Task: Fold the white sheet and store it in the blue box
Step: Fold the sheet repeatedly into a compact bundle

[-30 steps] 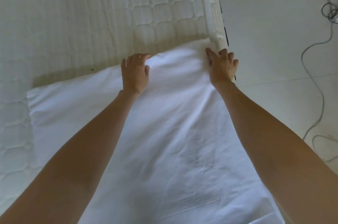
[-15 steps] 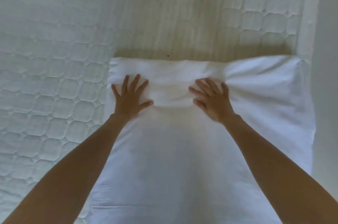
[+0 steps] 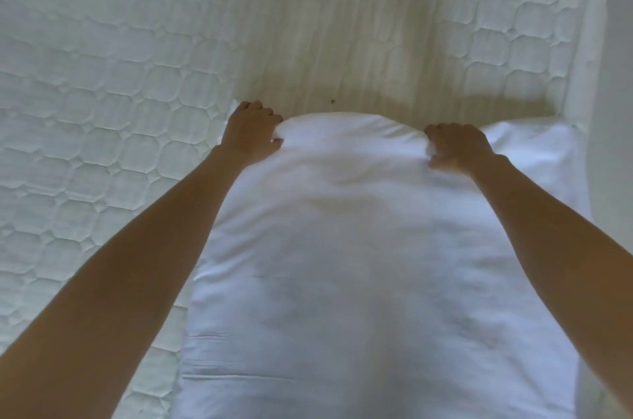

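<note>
Quilted mattress (image 3: 102,110) under white sheet (image 3: 359,247); both hands gripping far edge.

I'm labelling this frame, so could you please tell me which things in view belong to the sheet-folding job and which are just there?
Part of the job:
- white sheet, far edge bunched
- left hand, gripping the sheet's far left corner
- right hand, gripping the far edge

Just there:
- quilted mattress underneath
- small dark speck on it

The blue box is not in view.

You have one white sheet (image 3: 376,264), one quilted mattress (image 3: 102,110) under it, and two hands, left hand (image 3: 251,136) and right hand (image 3: 457,148).
</note>
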Demonstrator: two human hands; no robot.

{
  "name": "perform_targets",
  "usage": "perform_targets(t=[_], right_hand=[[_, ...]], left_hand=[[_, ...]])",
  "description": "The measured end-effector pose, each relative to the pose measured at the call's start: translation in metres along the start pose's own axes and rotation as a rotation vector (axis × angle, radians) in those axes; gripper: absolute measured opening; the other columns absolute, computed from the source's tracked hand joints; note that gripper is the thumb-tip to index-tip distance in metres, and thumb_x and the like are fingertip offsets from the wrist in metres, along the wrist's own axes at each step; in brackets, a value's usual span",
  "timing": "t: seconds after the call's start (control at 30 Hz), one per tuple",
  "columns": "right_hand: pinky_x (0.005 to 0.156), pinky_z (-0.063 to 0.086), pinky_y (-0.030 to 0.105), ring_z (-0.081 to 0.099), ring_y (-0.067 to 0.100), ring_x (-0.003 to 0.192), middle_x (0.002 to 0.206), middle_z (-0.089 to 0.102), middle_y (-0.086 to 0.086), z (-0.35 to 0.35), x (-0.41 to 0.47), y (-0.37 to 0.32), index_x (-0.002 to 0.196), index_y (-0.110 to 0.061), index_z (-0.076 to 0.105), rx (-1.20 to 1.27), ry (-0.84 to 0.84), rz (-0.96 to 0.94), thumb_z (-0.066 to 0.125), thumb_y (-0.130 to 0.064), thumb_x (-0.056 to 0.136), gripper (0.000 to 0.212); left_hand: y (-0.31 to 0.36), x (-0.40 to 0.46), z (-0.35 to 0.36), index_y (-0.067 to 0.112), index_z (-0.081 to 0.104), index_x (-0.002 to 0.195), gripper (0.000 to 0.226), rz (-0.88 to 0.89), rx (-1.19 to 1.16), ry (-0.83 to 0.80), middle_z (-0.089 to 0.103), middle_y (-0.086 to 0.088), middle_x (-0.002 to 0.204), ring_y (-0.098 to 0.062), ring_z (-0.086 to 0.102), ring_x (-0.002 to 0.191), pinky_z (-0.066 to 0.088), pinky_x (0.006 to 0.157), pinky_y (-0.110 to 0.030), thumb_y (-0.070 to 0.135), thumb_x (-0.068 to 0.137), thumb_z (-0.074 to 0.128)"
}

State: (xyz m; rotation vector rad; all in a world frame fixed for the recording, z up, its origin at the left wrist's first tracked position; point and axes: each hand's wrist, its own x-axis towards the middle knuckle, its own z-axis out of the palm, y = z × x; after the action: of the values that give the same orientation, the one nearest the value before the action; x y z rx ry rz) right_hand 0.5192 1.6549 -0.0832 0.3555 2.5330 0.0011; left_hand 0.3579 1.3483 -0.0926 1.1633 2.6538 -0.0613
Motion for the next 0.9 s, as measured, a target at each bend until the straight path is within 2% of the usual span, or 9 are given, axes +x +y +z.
perform_targets(t=[0.07,0.17,0.33,0.43,0.5,0.63,0.73,0.83,0.9], right_hand=[[0.079,0.044,0.038,0.055,0.035,0.103,0.110,0.055,0.014,-0.003,-0.021,0.002,0.115,-0.009,0.056,0.039,0.067,-0.035,0.057,-0.017,0.087,0.029],[0.070,0.041,0.035,0.056,0.036,0.097,0.104,0.059,0.015,-0.011,-0.064,0.001,0.117,-0.010,0.057,0.035,0.205,-0.076,0.063,-0.020,0.086,0.032],[0.055,0.042,0.035,0.060,0.038,0.062,0.070,0.059,0.019,-0.003,-0.166,-0.017,0.092,-0.004,0.064,0.046,0.380,-0.151,0.077,0.002,0.058,0.037],[0.050,0.040,0.031,0.055,0.034,0.058,0.069,0.057,0.015,0.020,-0.231,-0.032,0.090,-0.005,0.063,0.099,0.444,-0.137,0.080,0.004,0.048,0.046],[0.049,0.040,0.030,0.053,0.032,0.060,0.073,0.058,0.013,0.037,-0.275,-0.045,0.094,-0.006,0.063,0.127,0.490,-0.117,0.080,0.006,0.048,0.050],[0.049,0.039,0.029,0.051,0.030,0.063,0.077,0.057,0.011,0.081,-0.354,-0.071,0.093,-0.008,0.064,0.181,0.600,-0.113,0.069,0.017,0.049,0.051],[0.052,0.043,0.029,0.052,0.029,0.063,0.078,0.058,0.009,0.125,-0.402,-0.087,0.088,-0.008,0.065,0.244,0.629,-0.140,0.064,0.021,0.051,0.046],[0.065,0.039,0.033,0.053,0.029,0.068,0.079,0.060,0.008,0.181,-0.440,-0.109,0.086,-0.009,0.067,0.246,0.593,-0.171,0.072,0.014,0.048,0.044],[0.081,0.034,0.040,0.054,0.032,0.085,0.085,0.062,0.008,0.223,-0.453,-0.125,0.089,-0.012,0.067,0.195,0.495,-0.127,0.080,0.004,0.045,0.049]], left_hand=[[0.002,-0.023,-0.008,0.004,0.065,0.095,0.024,0.048,-0.054,0.079,0.065,-0.014,0.092,-0.034,0.053,0.092,0.035,0.082,-0.039,0.021,0.078,0.061],[0.007,-0.062,-0.024,0.004,0.064,0.087,0.015,0.120,-0.036,0.106,0.066,-0.015,0.086,-0.035,0.057,0.086,0.039,0.076,-0.040,0.014,0.076,0.064],[0.025,-0.146,-0.050,0.009,0.059,0.089,0.020,0.098,-0.031,0.071,0.065,-0.010,0.075,-0.031,0.062,0.070,0.037,0.093,-0.041,0.009,0.071,0.066],[0.044,-0.210,-0.057,0.013,0.058,0.098,0.029,0.060,-0.138,0.074,0.064,-0.008,0.077,-0.031,0.061,0.065,0.043,0.059,-0.033,0.003,0.071,0.065],[0.059,-0.258,-0.058,0.015,0.059,0.101,0.035,0.077,-0.157,0.103,0.063,-0.007,0.078,-0.031,0.062,0.065,0.038,0.050,-0.028,0.000,0.070,0.064],[0.082,-0.345,-0.044,0.014,0.061,0.093,0.033,0.116,-0.182,0.176,0.059,-0.006,0.071,-0.028,0.059,0.060,0.040,0.048,-0.028,-0.005,0.066,0.067],[0.104,-0.405,-0.016,0.013,0.062,0.090,0.034,0.099,-0.197,0.124,0.058,-0.004,0.069,-0.027,0.057,0.059,0.037,0.052,-0.026,-0.007,0.064,0.068],[0.117,-0.459,0.030,0.016,0.062,0.091,0.038,0.029,-0.229,0.024,0.058,-0.001,0.071,-0.025,0.057,0.062,0.038,0.055,-0.026,-0.006,0.062,0.070],[0.119,-0.484,0.062,0.017,0.064,0.096,0.039,0.002,-0.219,-0.062,0.060,-0.003,0.081,-0.026,0.057,0.071,0.045,0.059,-0.031,-0.001,0.062,0.074]])
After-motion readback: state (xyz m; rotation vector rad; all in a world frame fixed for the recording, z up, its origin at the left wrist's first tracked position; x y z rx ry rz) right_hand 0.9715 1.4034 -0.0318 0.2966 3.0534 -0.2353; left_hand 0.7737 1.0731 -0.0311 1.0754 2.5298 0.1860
